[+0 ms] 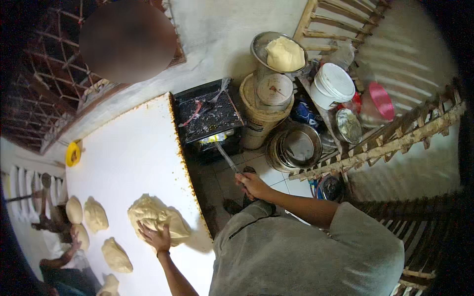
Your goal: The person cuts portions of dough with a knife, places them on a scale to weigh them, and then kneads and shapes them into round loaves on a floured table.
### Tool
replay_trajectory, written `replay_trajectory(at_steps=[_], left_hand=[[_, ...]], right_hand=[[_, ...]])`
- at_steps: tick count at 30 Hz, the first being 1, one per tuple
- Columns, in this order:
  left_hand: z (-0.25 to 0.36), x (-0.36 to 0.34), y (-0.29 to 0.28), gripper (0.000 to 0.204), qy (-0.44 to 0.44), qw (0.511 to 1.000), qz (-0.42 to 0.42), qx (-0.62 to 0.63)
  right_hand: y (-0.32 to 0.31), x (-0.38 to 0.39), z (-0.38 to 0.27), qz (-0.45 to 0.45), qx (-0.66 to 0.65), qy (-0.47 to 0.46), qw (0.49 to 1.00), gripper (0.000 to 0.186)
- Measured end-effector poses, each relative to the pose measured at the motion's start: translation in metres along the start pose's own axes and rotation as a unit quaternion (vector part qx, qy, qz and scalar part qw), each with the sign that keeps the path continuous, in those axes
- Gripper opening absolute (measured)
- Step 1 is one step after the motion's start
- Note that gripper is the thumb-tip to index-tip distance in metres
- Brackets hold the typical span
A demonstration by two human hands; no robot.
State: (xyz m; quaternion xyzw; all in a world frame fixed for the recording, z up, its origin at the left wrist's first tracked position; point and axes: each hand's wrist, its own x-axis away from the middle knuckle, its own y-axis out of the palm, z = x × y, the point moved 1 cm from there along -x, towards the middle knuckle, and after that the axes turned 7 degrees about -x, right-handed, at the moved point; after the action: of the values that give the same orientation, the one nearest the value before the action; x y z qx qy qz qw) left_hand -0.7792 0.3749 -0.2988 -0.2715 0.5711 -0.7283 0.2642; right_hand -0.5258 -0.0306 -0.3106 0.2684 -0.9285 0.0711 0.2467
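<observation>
A large lump of soft, pale dough [165,217] lies on the white tabletop [133,143]. My left hand [155,237] rests on it, with fingers spread over its near side. Off the table's right edge, my right hand [253,186] is closed round the end of a long, narrow grey tool [227,157]. The tool points away toward the black trays; its exact kind is unclear. Smaller dough pieces lie to the left, among them one oblong piece [117,255] and another [96,215]. At the far left, a co-worker's hand [75,238] touches a dough ball [81,236].
Beyond the table's rusty edge stands a black tray [210,111] holding a brush-like utensil. Behind it, a metal bowl with dough [285,54] sits atop stacked buckets. A white lidded bucket [334,86], metal pans [299,144] and a wooden slatted rack [385,140] fill the right.
</observation>
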Motion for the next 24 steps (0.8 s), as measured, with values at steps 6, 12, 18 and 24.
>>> replay_trajectory(at_steps=[6,12,18,24], left_hand=[[-0.017,-0.009,-0.015,0.121,0.043,0.998,-0.049,0.018],[-0.065,-0.074,-0.108,0.089,0.043,0.921,-0.386,-0.037],[0.208,-0.128,-0.257,0.041,0.278,0.960,0.018,0.006],[0.514,-0.158,-0.198,0.032,0.448,0.823,-0.271,0.218]], right_hand=[[0.036,0.019,-0.071,-0.058,-0.050,0.037,0.996,0.048],[-0.028,0.006,-0.043,0.037,0.023,0.000,0.999,0.050],[-0.097,0.011,-0.071,0.087,-0.046,-0.090,0.991,0.046],[-0.192,-0.011,-0.101,0.218,-0.110,-0.205,0.948,0.038]])
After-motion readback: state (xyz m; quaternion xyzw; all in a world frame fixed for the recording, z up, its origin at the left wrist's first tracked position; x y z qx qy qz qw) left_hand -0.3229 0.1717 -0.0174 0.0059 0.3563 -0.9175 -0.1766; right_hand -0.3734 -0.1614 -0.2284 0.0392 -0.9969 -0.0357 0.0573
